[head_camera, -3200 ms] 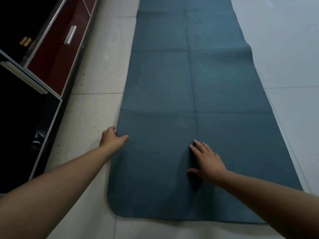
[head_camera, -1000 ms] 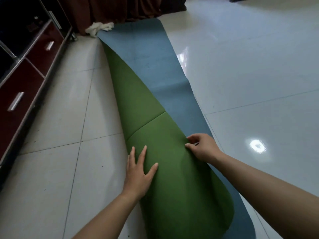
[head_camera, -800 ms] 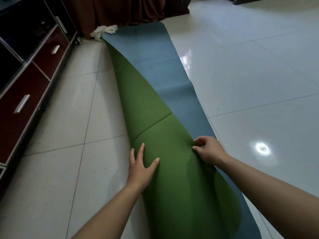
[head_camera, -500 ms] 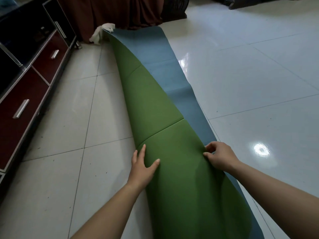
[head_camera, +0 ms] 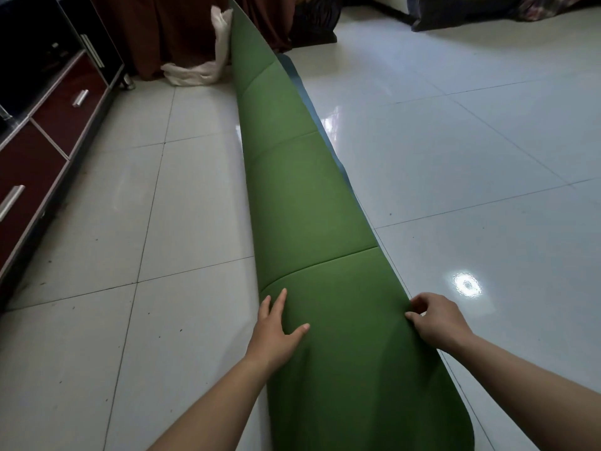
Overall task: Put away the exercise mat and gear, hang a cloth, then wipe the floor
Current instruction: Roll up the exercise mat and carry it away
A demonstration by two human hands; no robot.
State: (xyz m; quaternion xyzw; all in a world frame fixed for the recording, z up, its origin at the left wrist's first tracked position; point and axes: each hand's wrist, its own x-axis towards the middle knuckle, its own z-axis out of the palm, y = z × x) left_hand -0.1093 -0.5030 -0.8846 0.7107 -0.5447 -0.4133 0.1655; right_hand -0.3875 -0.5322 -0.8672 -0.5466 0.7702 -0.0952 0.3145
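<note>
Exercise mat [head_camera: 309, 203]: folded lengthwise on the white tiled floor [head_camera: 162, 222], green underside facing up, running from the near edge of the view away toward the far curtain. A thin strip of its blue face shows along the right edge. Shallow crease lines cross it at intervals. The far end rises off the floor and stands partly on edge.

Left hand [head_camera: 276, 333]: lies flat on the green surface at the mat's left side, near the closest crease line, palm down. Fingers spread, thumb out to the right. Its grip is released; it presses, it does not grasp.

Right hand [head_camera: 435, 320]: sits at the mat's right edge, level with the left hand. Fingers curl over the edge with the thumb on top, so its grip is clenched on the mat's two layers.

White cloth [head_camera: 201, 66]: crumpled on the floor just left of the mat's far end, at the foot of the curtain, with part of it reaching upward beside the mat.

Curtain [head_camera: 169, 30]: dark brown, hanging to the floor at the far end.

Cabinet [head_camera: 48, 125]: low, along the left wall, dark red drawers with metal handles, dark glass front above.

Floor: glossy, with a bright light reflection just right of the right hand.
</note>
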